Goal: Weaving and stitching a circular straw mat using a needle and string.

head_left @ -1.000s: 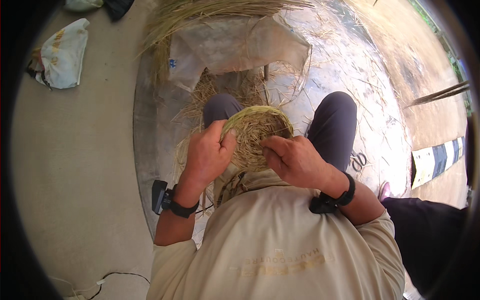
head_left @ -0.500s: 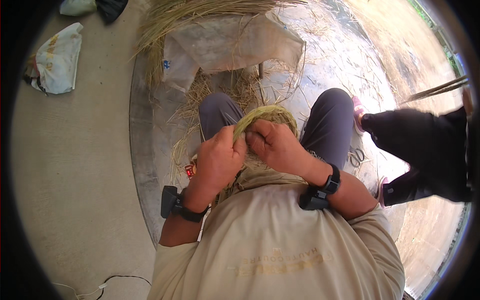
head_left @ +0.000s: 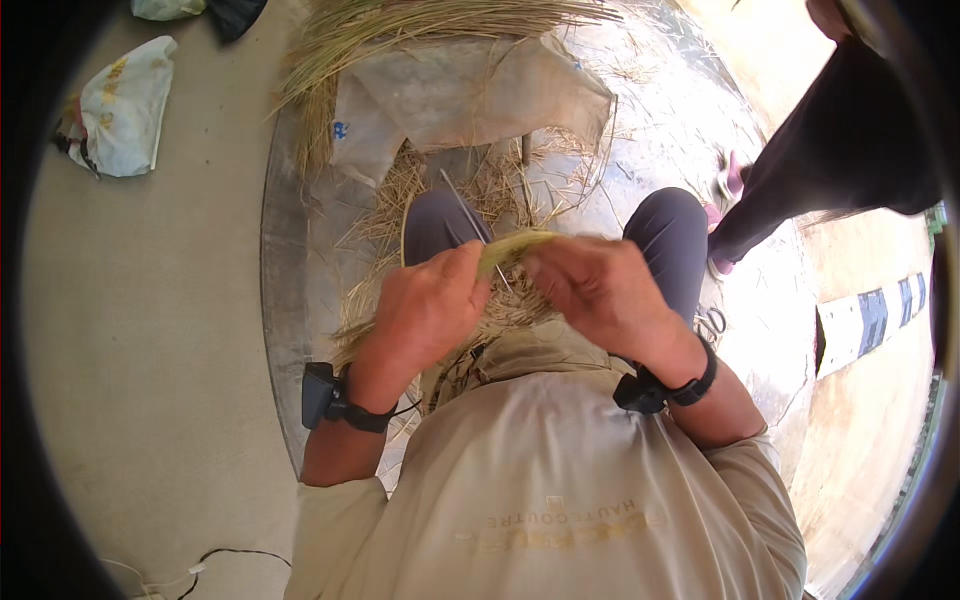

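Note:
My left hand (head_left: pixel 430 310) is closed on the near left part of a woven straw basket (head_left: pixel 515 315), by its greenish rim (head_left: pixel 510 245). My right hand (head_left: pixel 605 300) is blurred at the rim's right, fingers curled; what they pinch is unclear. A long thin pale rod (head_left: pixel 463 208) slants down between my knees into the basket, beside my left fingertips; whether I hold it is unclear. The basket sits at my lap, partly hidden by both hands.
A straw bundle (head_left: pixel 450 20) lies over a translucent sheet (head_left: pixel 470 85), loose straw below. Scissors (head_left: pixel 710 325) lie beside my right knee. A bystander's dark-trousered leg (head_left: pixel 820 130) stands at upper right. A white bag (head_left: pixel 120 110) and cables (head_left: pixel 240 550) lie left.
The thin rod has appeared upright across the basket. My right hand has shifted rightward and blurred. The bystander has moved from the right edge up to the upper right.

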